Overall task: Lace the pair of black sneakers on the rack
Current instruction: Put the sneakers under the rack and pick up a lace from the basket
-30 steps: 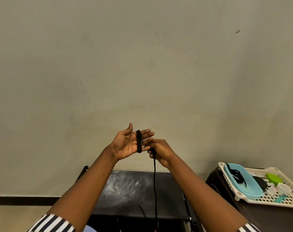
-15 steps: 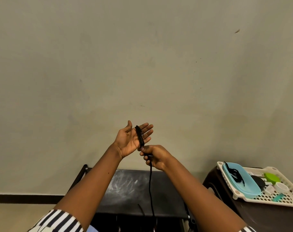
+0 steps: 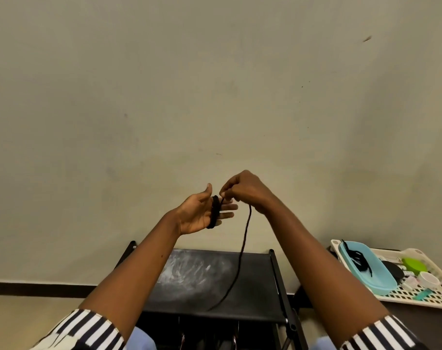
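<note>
My left hand [image 3: 199, 213] is raised palm up with straight fingers, and a black shoelace [image 3: 242, 251] is wound in several turns round those fingers. My right hand [image 3: 242, 189] is just above the left fingertips and pinches the lace close to the coil. From that pinch the free length of lace hangs down and curves onto the top of the black rack [image 3: 255, 294] below. No sneakers can be made out; only dark shapes show under the rack's top shelf.
A plain wall fills the upper view. To the right, a white plastic basket [image 3: 434, 296] on a dark table holds a light blue tray [image 3: 381, 281] with another black lace in it, a green lid and small jars.
My right hand has risen from below the left fingers to above them, carrying the lace up and over the coil. The left hand stayed roughly in place, fingers straight.
</note>
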